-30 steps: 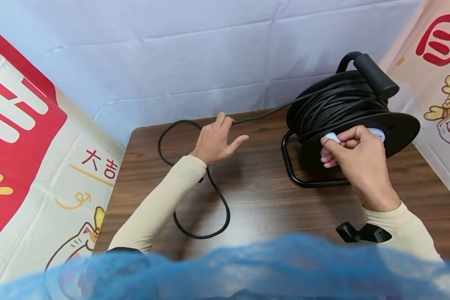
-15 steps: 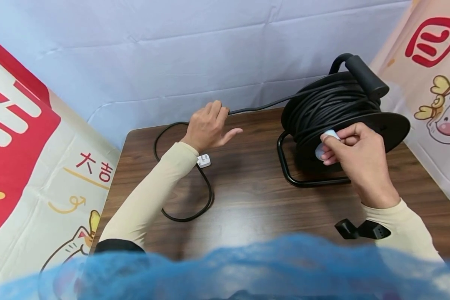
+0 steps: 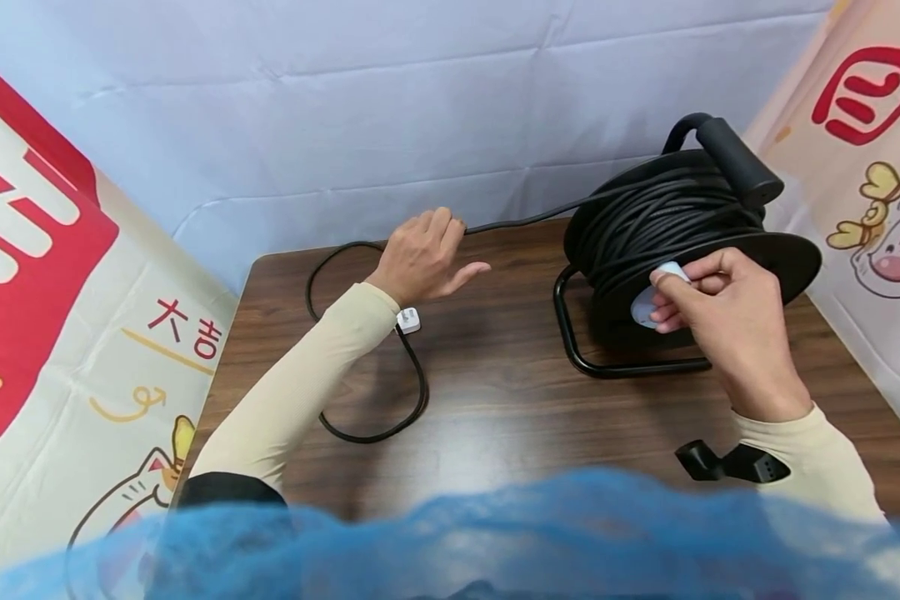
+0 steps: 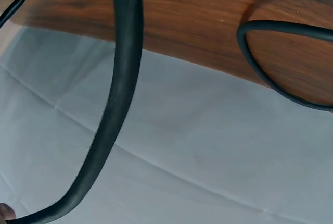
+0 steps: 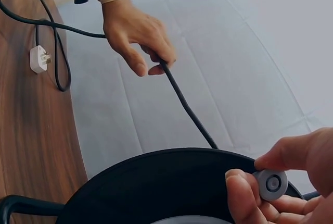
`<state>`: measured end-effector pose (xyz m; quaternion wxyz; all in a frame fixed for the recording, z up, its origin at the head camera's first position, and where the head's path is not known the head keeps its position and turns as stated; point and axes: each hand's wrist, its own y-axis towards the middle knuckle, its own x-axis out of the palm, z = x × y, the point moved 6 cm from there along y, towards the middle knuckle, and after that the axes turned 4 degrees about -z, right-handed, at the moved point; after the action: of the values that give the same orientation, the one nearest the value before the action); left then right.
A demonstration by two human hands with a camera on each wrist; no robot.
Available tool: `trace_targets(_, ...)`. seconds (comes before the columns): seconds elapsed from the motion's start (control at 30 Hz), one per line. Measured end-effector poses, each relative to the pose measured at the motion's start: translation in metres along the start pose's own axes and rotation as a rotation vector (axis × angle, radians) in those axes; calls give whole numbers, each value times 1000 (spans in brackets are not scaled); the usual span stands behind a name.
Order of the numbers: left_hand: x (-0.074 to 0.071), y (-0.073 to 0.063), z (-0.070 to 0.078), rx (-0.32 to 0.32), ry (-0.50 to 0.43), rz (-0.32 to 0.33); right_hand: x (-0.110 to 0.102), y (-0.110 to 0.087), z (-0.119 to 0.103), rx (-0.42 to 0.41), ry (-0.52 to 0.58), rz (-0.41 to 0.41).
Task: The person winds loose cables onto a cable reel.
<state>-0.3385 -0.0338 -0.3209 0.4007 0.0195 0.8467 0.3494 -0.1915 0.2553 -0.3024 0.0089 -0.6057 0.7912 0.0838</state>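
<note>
A black cable reel (image 3: 675, 204) with many turns of black cable stands at the back right of the wooden table. My right hand (image 3: 750, 325) pinches the small pale knob (image 5: 272, 183) on the reel's side disc between thumb and fingers. Over the back of the table, my left hand (image 3: 420, 257) has its fingers curled around the loose cable (image 5: 182, 99), thumb sticking out. From that hand the cable runs to the reel, and its free part (image 3: 420, 379) loops on the table. A white plug (image 3: 408, 321) lies just beside the left wrist.
The reel's black tube foot (image 3: 570, 333) rests on the table (image 3: 495, 392), and its padded carrying handle (image 3: 741, 162) rises at the back. A pale cloth wall (image 3: 420, 117) stands close behind. Printed sheets (image 3: 870, 242) hang at both sides. Blue gauzy material (image 3: 532, 533) covers the lower edge.
My left hand's fingers have curled around the cable, and the hand has shifted slightly. The table loop has drawn back and shrunk, bringing the plug into view. My right hand stays on the knob.
</note>
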Motion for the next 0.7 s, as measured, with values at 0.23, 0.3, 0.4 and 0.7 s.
trace_targets(0.23, 1, 2, 3, 30, 4, -23, -2, 0, 0, 5, -47, -10)
trace_targets(0.3, 1, 3, 3, 30, -1, -26, -3, 1, -1, 3, -75, -11)
trace_targets(0.4, 2, 3, 4, 28, -4, -19, -5, 1, -2, -5, -92, -10)
trace_targets(0.7, 5, 3, 3, 7, -8, -23, -16, 3, -5, -2, 61, 18)
